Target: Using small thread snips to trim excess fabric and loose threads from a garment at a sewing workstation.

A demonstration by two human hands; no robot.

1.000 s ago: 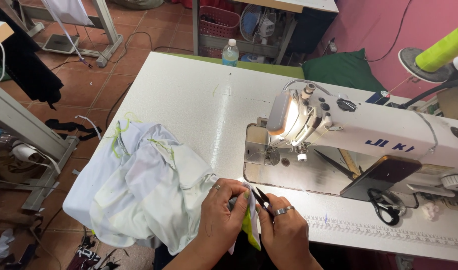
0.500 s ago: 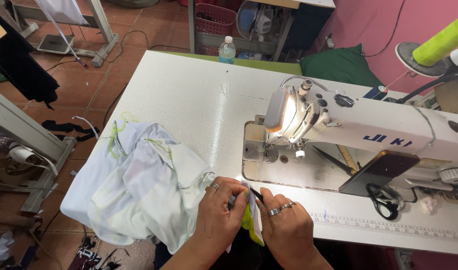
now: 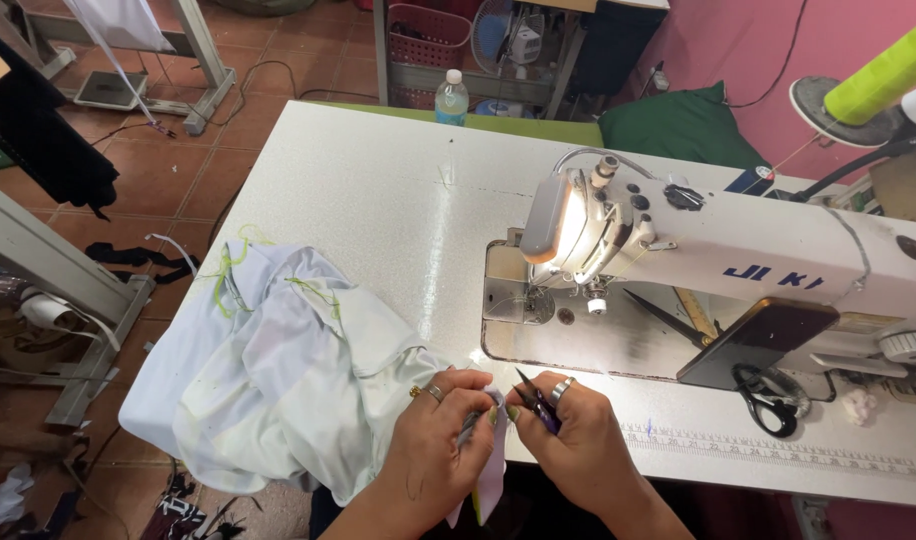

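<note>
My left hand (image 3: 438,440) pinches a fold of a pale white garment (image 3: 278,370) with thin green trim, right at the near edge of the white sewing table (image 3: 378,200). My right hand (image 3: 578,440) holds small dark thread snips (image 3: 536,400), tips pointing up toward the pinched fabric. Both hands wear rings and touch at the fingertips. The bulk of the garment is heaped to the left and hangs over the table's left edge.
A white industrial sewing machine (image 3: 738,250) with its lamp on stands at the right, a phone (image 3: 758,340) leaning on it and black scissors (image 3: 768,400) below. A water bottle (image 3: 451,98) stands behind the table. A green thread cone (image 3: 878,70) is at top right.
My hands have drawn closer together on the fabric edge, and the snips have turned toward the pinched fold. The garment heap has barely shifted.
</note>
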